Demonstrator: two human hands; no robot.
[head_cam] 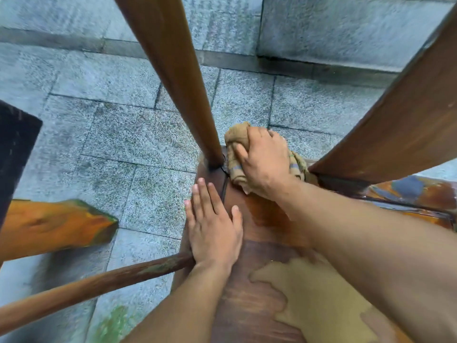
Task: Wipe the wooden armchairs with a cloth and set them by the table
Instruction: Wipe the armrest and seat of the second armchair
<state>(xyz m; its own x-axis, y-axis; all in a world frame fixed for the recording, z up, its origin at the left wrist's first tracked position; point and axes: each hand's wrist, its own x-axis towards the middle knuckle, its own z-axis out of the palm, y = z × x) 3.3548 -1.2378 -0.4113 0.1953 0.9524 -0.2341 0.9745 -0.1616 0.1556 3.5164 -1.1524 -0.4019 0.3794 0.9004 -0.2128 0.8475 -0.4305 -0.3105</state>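
Note:
I look down at the seat [257, 246] of a dark wooden armchair, wet and worn in patches. A round back post [173, 70] rises from its far left corner and a flat back slat [395, 125] rises at the right. My right hand [264, 162] presses a crumpled tan cloth [235, 142] onto the seat's far edge, between the post and the slat, fingers curled over it. My left hand [212, 226] lies flat, fingers straight, on the seat's left edge, holding nothing. A round arm rail [86, 288] runs from under that hand to the lower left.
Grey stone paving [123, 134] surrounds the chair, with a step or kerb [272, 63] at the back. An orange-brown wooden piece [54, 224] and a dark panel [14, 149] sit at the left. Green moss marks the floor at the bottom.

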